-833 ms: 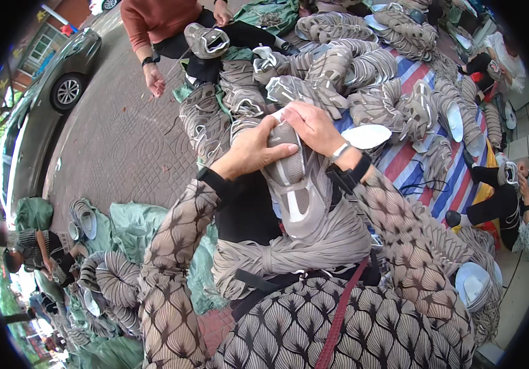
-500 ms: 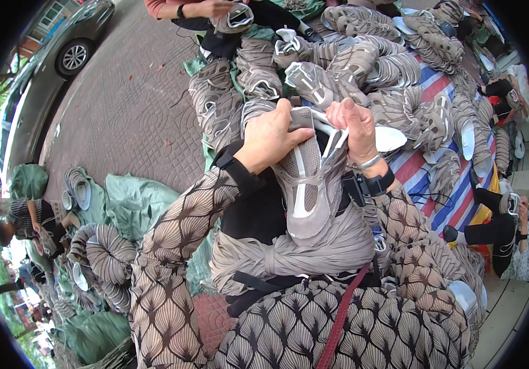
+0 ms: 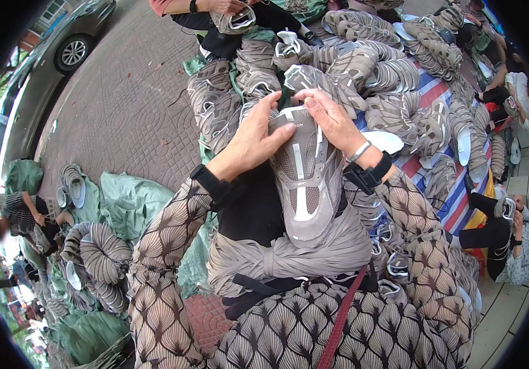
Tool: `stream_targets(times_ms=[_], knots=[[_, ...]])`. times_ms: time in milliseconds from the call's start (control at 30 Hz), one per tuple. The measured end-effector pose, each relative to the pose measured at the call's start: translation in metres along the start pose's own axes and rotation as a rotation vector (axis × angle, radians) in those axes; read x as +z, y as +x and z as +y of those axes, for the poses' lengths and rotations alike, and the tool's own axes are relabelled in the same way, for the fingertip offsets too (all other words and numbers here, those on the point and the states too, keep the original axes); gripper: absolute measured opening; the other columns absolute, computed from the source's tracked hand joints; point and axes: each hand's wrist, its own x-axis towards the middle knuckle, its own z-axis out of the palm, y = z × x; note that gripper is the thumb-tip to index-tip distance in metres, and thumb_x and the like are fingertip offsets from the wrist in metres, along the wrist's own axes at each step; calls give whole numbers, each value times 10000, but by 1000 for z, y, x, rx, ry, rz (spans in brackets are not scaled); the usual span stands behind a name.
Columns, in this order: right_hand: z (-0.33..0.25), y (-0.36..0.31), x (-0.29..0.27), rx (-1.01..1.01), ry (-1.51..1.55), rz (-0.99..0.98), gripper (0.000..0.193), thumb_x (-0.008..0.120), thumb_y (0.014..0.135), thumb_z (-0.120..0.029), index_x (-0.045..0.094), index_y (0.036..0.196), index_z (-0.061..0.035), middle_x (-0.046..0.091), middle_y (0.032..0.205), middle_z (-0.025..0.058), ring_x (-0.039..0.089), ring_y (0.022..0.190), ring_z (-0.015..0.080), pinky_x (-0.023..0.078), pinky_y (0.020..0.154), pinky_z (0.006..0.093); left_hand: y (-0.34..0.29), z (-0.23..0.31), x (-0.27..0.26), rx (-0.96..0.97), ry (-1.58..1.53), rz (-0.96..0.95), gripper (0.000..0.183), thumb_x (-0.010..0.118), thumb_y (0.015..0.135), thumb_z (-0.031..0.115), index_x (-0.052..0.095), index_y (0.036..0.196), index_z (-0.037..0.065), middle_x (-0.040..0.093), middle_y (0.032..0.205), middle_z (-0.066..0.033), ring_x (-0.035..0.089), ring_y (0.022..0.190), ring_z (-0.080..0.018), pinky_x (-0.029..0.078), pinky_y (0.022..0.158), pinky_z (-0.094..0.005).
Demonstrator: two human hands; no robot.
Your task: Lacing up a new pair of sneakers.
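A grey-beige mesh shoe upper (image 3: 305, 187) with white strips lies toe toward me on my lap. My left hand (image 3: 253, 136) grips its upper left side, thumb pressed on the smooth grey tongue (image 3: 297, 132). From the right, my right hand (image 3: 333, 122) closes over the collar end, fingers bent at the top edge and partly hidden. Beneath the toe rests a thick bundle of flat grey laces (image 3: 246, 258), tied round its middle, on my dark-clad lap.
Stacks of similar shoe uppers (image 3: 212, 101) lie ahead and right, partly on a striped sheet (image 3: 432, 86). Green sacks (image 3: 130, 200) and more uppers are at left. A co-worker (image 3: 215, 21) handles an upper ahead; others sit right and left. A parked car (image 3: 46, 67) stands far left.
My right hand has opened from a fist by the white edging and moved left over the collar end. The tongue now faces up, more exposed. My left hand has shifted slightly left and down.
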Motion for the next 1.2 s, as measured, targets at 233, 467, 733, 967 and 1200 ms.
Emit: stream_targets(times_ms=[233, 467, 733, 967, 1200], knots=[[-22, -5, -16, 32, 8, -82, 192, 633, 882, -216, 603, 891, -26, 604, 744, 54, 550, 704, 99, 451, 649, 257, -70, 70, 16, 261, 518, -332, 689, 612, 845, 358, 369, 1384, 4, 253, 1467, -257, 242, 1372, -401, 238, 1105, -476], [15, -10, -2, -32, 32, 118, 203, 553, 923, -204, 596, 922, -5, 588, 734, 83, 555, 674, 143, 438, 622, 287, -90, 80, 60, 93, 507, -438, 675, 521, 908, 367, 272, 1453, 58, 54, 1535, -248, 58, 1413, -455, 123, 1134, -523], [15, 23, 0, -122, -150, -107, 273, 533, 942, -303, 578, 894, -37, 597, 749, 174, 592, 719, 319, 452, 627, 373, -84, 91, 65, 46, 531, -389, 772, 546, 885, 440, 243, 1451, 12, 108, 1512, -283, 59, 1395, -496, 127, 1137, -512], [26, 9, -15, 97, 130, -44, 292, 572, 933, -317, 571, 923, -26, 570, 730, 37, 535, 679, 142, 434, 648, 293, -86, 78, 22, 98, 558, -325, 630, 551, 896, 360, 364, 1389, 15, 286, 1475, -202, 275, 1366, -376, 233, 1104, -496], [-60, -34, -7, -514, -638, -40, 319, 607, 866, -258, 551, 1083, -31, 557, 1101, 139, 516, 1091, 276, 411, 918, 371, -17, 1, -21, 84, 172, -202, 413, 564, 891, 114, 478, 1283, 17, 571, 1172, -209, 533, 1126, -369, 415, 971, -389]])
